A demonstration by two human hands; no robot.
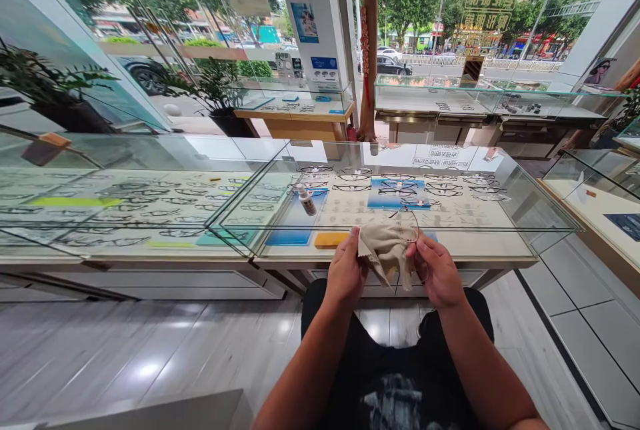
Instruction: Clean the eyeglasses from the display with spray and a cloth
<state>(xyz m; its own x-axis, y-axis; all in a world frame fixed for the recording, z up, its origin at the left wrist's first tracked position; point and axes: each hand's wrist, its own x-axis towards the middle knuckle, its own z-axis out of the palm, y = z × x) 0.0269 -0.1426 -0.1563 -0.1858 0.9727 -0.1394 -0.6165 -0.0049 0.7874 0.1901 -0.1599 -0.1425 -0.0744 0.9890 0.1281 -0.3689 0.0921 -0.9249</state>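
Observation:
A beige cloth (385, 247) with a zigzag edge hangs between my two hands, over the front edge of the glass case. My left hand (346, 270) pinches its left side between thumb and fingers. Thin-rimmed eyeglasses (417, 227) stick out from the cloth's right side, partly covered by it. My right hand (439, 270) has its fingers closed on the glasses' rim. A small white spray bottle (307, 201) stands on the glass top, beyond my left hand. Near that hand, a yellow-orange block (331, 241) shows at the case's front.
The glass display case (525, 262) in front of me holds rows of eyeglasses (400, 187). Another case (60, 260) with more frames adjoins it on the left, and a further one (605, 243) stands at the right. Potted plants (217, 83) and large windows lie beyond.

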